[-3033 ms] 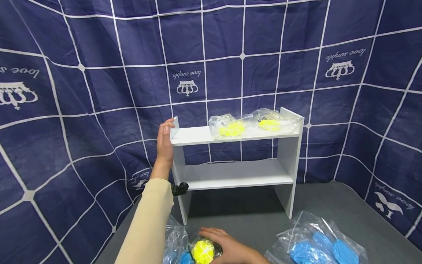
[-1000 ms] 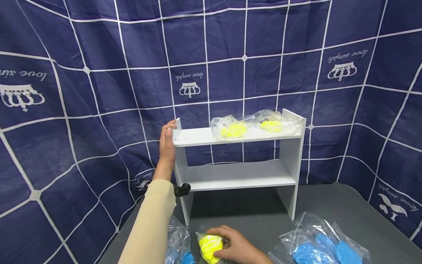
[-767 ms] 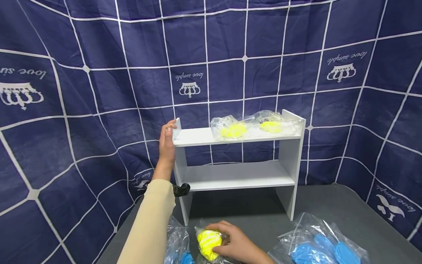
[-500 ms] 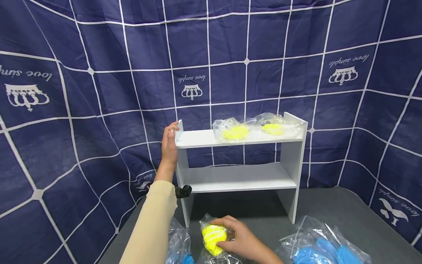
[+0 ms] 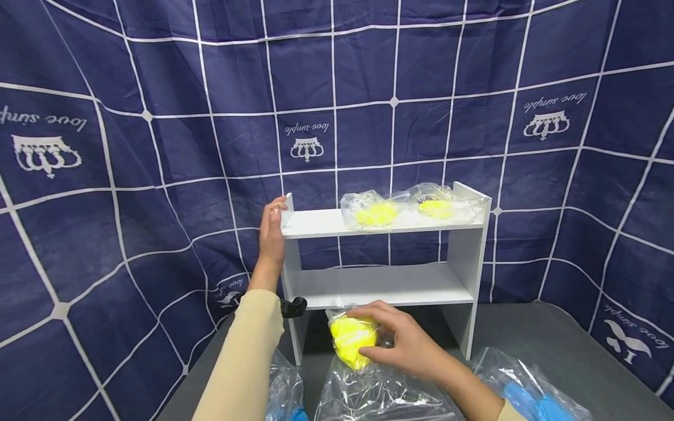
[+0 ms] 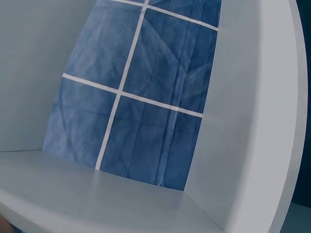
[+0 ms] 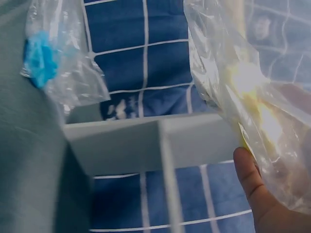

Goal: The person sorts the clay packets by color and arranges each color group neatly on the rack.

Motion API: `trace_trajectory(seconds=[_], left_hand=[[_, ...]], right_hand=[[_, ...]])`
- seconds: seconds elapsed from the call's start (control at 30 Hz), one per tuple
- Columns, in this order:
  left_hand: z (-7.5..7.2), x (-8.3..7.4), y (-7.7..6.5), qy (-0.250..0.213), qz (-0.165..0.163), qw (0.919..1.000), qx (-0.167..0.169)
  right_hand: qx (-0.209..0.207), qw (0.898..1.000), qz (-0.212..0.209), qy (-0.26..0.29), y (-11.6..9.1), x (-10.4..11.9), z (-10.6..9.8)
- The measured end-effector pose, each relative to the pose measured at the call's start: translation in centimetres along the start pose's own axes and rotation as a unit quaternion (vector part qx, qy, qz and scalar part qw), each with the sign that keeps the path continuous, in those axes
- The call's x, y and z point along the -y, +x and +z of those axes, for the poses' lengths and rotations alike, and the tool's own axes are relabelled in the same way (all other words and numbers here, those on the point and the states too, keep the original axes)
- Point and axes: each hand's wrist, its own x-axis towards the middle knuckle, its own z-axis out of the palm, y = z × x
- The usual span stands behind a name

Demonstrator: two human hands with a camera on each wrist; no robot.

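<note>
A white two-tier shelf [image 5: 384, 283] stands on a dark grey surface. My left hand [image 5: 271, 234] grips the top of its left side panel, fingers curled over the edge. In front of the shelf, my right hand [image 5: 405, 345] pinches a clear plastic bag with a yellow lump [image 5: 351, 342] inside; the bag's loose plastic hangs below. The right wrist view shows the thumb [image 7: 252, 182] against this bag [image 7: 209, 58]. On the top board lie two similar bags with yellow contents, one near the middle [image 5: 376, 214] and one at the right [image 5: 436, 208]. The left wrist view shows mostly shelf panels [image 6: 272, 121].
Clear bags with blue contents lie at the front right [image 5: 534, 397] and front left [image 5: 284, 392], the latter partly behind my left sleeve [image 5: 242, 356]. A navy cloth [image 5: 363, 70] with white grid lines hangs behind and at both sides. The lower board [image 5: 368, 286] sits mid-height.
My right hand has lifted the bag with the yellow lump from the front left, up and slightly right, to just before the lower board. The left hand keeps its grip on the panel.
</note>
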Motion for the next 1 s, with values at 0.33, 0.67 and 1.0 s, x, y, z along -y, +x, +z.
trace_trajectory(seconds=[0.33, 0.67, 1.0], left_hand=[[0.2, 0.1, 0.4, -0.009, 0.006, 0.9999, -0.006], [0.1, 0.2, 0.2, -0.005, 0.004, 0.9999, -0.011], [0.1, 4.1, 1.1, -0.008, 0.019, 0.9995, -0.023]], right_hand=[[-0.049, 0.996, -0.027, -0.067, 3.8, 4.5, -4.9], [-0.106, 0.986, -0.059, -0.114, 7.6, 7.0, -7.7], [-0.140, 0.981, -0.053, -0.125, 12.9, 7.2, -9.9]])
